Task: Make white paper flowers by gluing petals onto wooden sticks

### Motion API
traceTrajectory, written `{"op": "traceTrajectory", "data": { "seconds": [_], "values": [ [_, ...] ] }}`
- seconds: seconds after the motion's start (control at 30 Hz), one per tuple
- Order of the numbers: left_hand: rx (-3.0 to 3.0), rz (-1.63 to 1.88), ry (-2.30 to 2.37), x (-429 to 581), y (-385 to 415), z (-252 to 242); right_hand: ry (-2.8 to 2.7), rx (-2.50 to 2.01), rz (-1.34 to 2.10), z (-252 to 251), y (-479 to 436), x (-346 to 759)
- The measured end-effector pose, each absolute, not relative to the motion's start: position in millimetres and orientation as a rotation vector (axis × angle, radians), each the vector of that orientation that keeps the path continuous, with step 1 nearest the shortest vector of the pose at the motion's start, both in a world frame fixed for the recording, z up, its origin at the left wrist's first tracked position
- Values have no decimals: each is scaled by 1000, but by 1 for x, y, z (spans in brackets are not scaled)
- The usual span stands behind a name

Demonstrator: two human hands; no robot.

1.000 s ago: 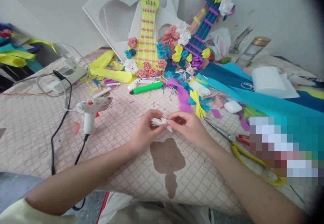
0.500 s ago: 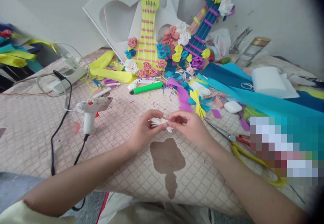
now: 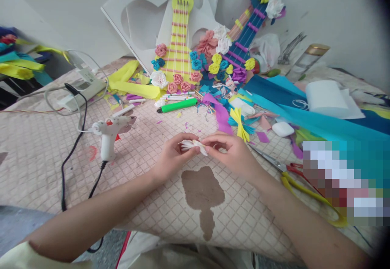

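A small piece of pleated white crepe paper [image 3: 188, 144] is pinched between both hands above the middle of the table. My left hand [image 3: 174, 153] holds its left part, thumb in front and fingers behind. My right hand [image 3: 230, 149] grips the right end with thumb and forefinger. Folds fan out toward the left palm, while the fingers partly cover the paper. Just right of my right hand lies a gathered yellow paper bow [image 3: 239, 125] over blue paper. Beneath the hands, a dark brown patch [image 3: 203, 188] shows on the quilted table cover [image 3: 152, 202].
A white glue gun [image 3: 108, 139] with a black cord stands at left. Scissors with yellow handles [image 3: 313, 198] lie by my right forearm. Behind are a green marker [image 3: 178, 105], paper scraps, a yellow paper guitar [image 3: 179, 37], a blue one [image 3: 248, 37] and a white roll [image 3: 324, 98].
The white paper has turned slightly between my fingers, its right end now lying closer together. Both hands stay in nearly the same place; the whole view shifts a little.
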State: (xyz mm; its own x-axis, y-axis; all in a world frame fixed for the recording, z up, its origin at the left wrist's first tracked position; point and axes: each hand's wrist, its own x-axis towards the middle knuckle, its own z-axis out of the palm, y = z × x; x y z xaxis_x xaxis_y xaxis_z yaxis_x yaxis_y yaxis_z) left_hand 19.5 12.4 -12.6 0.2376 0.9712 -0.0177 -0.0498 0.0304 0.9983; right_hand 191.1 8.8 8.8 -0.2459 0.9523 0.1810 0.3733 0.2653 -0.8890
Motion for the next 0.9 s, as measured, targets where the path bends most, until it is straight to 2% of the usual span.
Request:
{"op": "traceTrajectory", "data": {
  "seconds": [0.6,0.9],
  "values": [
    [1355,1104,1086,19,14,-12,-1684,-1235,918,6,6,189],
    [1162,1056,1006,18,14,-11,-1621,-1211,995,4,7,190]
  ]
}}
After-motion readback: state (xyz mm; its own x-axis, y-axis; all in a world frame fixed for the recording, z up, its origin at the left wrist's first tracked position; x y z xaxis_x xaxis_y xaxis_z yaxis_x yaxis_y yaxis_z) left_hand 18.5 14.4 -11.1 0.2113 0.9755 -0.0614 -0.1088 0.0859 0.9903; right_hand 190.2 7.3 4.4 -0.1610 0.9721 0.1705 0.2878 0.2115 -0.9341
